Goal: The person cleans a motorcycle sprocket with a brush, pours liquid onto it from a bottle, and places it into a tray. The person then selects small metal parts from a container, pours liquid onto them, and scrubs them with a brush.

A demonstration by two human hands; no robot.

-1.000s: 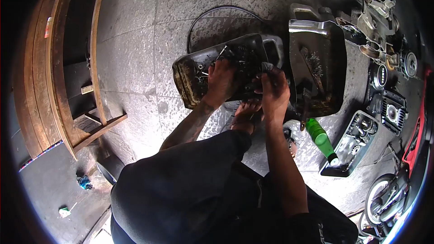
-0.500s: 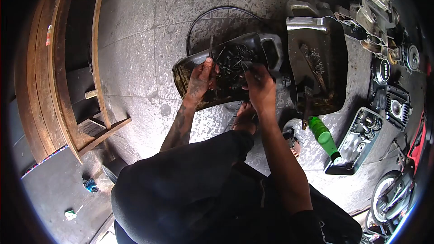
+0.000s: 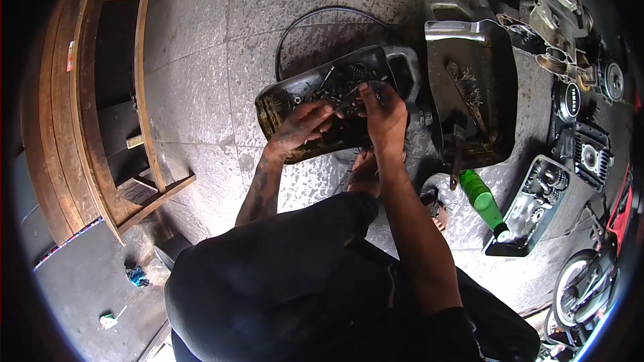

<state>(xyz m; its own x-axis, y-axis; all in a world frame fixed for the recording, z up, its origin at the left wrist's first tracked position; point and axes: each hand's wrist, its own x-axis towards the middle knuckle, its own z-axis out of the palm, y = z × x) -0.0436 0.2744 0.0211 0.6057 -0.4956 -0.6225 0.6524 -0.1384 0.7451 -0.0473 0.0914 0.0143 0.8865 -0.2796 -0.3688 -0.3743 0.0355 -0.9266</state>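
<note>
Both my hands work above a cut-open plastic jerrycan [image 3: 272, 108] that lies on its side as a tray, with a pile of dark bolts and small metal parts [image 3: 355, 74] and a coil spring in it. My left hand [image 3: 302, 127] pinches one end of a thin, dark, bolt-like metal piece [image 3: 347, 99]. Closed around the other end is my right hand [image 3: 387, 124], its fingertips partly hiding the piece. A paler bolt [image 3: 327, 77] lies among the parts just beyond my left fingertips.
A second cut jerrycan [image 3: 506, 94] on the right holds a brush [image 3: 457, 151] and a wooden stick. Nearby are a green bottle [image 3: 479, 198], a metal tray of gears [image 3: 493, 247] and engine parts [image 3: 557, 20]. A wooden bench [image 3: 84, 121] stands left, a motorcycle [image 3: 580, 288] lower right.
The upright rod-like part in my left hand no longer stands up there. My left hand has tilted toward the right one, and both now meet on one thin piece. My right hand has risen slightly.
</note>
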